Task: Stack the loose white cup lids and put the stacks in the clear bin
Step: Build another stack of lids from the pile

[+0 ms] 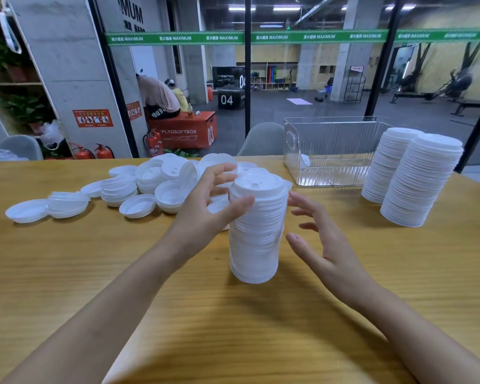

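**Roughly Halfway: Stacks Built, None Binned Yet**

A lid stack [257,234] stands mid-tabletop [233,328]. The left hand [205,200] has its thumb against the stack's side, fingers spread wide. The right hand [322,239] hovers just beside it, fingers wide too, holding nothing. Two taller stacks [416,184] stand at 2 o'clock, beside the clear bin [330,151] at 1 o'clock. Loose lids [139,189] sprawl at 10 o'clock.

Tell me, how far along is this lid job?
Roughly midway. Done: two tall stacks stand beside the bin, not yet in it. In hand: a third stack stands at the centre, the left hand touching its side, the right hand open next to it. Left: stacking the loose lids, then moving every stack into the bin, which looks nearly empty.
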The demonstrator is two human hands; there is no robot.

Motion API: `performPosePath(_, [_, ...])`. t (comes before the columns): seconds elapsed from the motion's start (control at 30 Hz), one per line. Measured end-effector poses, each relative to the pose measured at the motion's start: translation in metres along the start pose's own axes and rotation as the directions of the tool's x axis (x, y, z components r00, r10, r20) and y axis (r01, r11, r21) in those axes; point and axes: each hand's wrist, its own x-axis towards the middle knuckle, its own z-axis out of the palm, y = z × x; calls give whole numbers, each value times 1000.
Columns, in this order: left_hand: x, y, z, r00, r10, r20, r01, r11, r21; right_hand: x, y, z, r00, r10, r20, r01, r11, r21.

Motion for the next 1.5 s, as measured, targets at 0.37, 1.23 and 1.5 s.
performPosePath(0.37, [13, -95, -34, 997, 71, -8, -46, 729, 682, -1, 2, 1, 1000, 1, 3, -1, 1000, -10])
performPosePath(1.23, [-4, -109, -65, 910, -233, -343, 375, 815, 441, 0, 2, 2, 1000, -2, 3, 2, 1000, 8])
performPosePath(1.5, [-6, -111, -60, 949, -295, -109, 307, 793, 527, 0, 3, 1, 1000, -10, 2, 10, 1000, -1])
